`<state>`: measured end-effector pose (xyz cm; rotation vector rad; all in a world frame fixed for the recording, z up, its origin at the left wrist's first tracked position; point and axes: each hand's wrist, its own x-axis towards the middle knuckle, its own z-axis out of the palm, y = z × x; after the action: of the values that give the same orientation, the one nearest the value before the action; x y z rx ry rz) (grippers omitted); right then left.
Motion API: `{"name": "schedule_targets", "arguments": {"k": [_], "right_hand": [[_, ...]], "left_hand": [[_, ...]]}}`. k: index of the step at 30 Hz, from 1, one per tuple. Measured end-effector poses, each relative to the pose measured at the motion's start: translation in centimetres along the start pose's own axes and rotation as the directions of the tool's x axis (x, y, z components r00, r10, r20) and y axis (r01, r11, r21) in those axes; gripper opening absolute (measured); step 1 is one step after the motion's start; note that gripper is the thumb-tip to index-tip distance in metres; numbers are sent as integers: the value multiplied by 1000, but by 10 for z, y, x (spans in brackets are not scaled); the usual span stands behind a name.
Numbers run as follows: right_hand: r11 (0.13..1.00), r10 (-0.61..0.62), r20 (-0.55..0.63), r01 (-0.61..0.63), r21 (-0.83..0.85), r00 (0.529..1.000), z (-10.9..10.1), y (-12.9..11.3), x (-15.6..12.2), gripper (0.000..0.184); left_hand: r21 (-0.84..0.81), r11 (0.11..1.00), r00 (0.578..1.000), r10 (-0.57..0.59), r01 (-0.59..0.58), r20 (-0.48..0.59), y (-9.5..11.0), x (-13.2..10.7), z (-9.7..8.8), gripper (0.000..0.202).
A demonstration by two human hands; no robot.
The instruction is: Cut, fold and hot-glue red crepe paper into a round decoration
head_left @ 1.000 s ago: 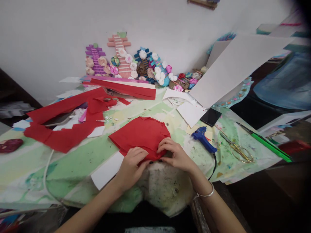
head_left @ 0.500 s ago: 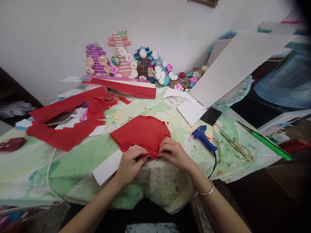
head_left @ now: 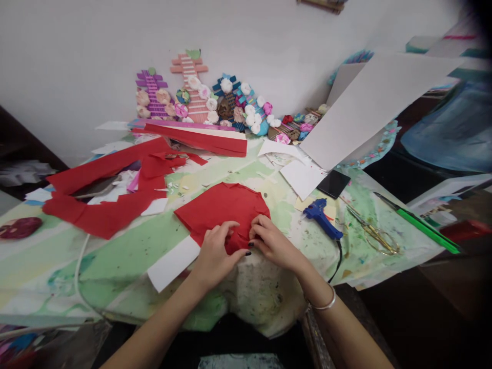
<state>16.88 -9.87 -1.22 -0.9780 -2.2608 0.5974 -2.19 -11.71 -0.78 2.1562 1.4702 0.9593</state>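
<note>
A red paper piece (head_left: 219, 210) with folded, wrinkled edges lies in front of me on the paint-stained cloth. My right hand (head_left: 271, 243) pinches its near right edge between thumb and fingers. Over the near edge, my left hand (head_left: 219, 251) has its thumb and fingers apart, the thumb reaching toward the right fingertips; nothing shows gripped in it. From under the red piece's left side sticks a white card strip (head_left: 172, 264). To the right of my hands lie a blue glue gun (head_left: 322, 218) and gold-handled scissors (head_left: 374, 236).
Red paper offcuts (head_left: 96, 212) and white scraps spread at the left. A green cutter knife (head_left: 426, 230) lies near the right edge, and a black phone-like slab (head_left: 333, 183) behind the glue gun. Decorated guitar-like crafts (head_left: 196, 97) lean on the wall beside a large white card (head_left: 376, 102).
My left hand has loosened its pinch on the near edge, its fingers lifting and spreading as it shifts right. My right hand keeps nearly the same place.
</note>
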Motion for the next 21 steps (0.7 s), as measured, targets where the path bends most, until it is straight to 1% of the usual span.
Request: {"name": "schedule_targets", "arguments": {"k": [1,3,5,7,9,10,12,14,16,18,21], "right_hand": [[1000,4,4,-4,0,1000,0,0,0,16],[1000,6,7,-7,3,1000,-1,1,0,16],[1000,6,8,-7,10,1000,-1,2,0,16],[1000,10,9,-10,14,1000,-2,2,0,17],[1000,16,10,-16,13,1000,-3,1,0,17],[1000,18,13,-18,11,1000,-4,0,0,15],[1000,18,21,-18,6,1000,-5,0,0,10],[1000,14,28,-14,-4,999,-5,-1,0,12],[1000,15,28,-14,-17,999,-4,0,1,12],[1000,17,21,-16,-27,1000,-3,2,2,8],[999,20,0,-20,-33,1000,-1,3,2,9]], "left_hand": [[19,1000,1000,-16,15,24,3,2,0,41],[37,999,997,-30,28,64,6,6,-1,25],[3,999,996,-35,35,76,6,9,-3,11],[-76,996,998,-37,41,54,3,9,-6,7],[-157,987,999,-17,23,43,-1,8,-8,7],[-182,983,999,13,-5,41,-2,9,-9,7],[-183,977,994,110,-104,22,-5,11,-11,9],[-138,965,974,226,-223,9,-7,16,-13,12],[-88,945,947,319,-316,30,-8,23,-14,15],[-63,930,927,367,-363,76,-10,29,-14,17],[-52,934,929,357,-354,95,-13,33,-14,15]]}}
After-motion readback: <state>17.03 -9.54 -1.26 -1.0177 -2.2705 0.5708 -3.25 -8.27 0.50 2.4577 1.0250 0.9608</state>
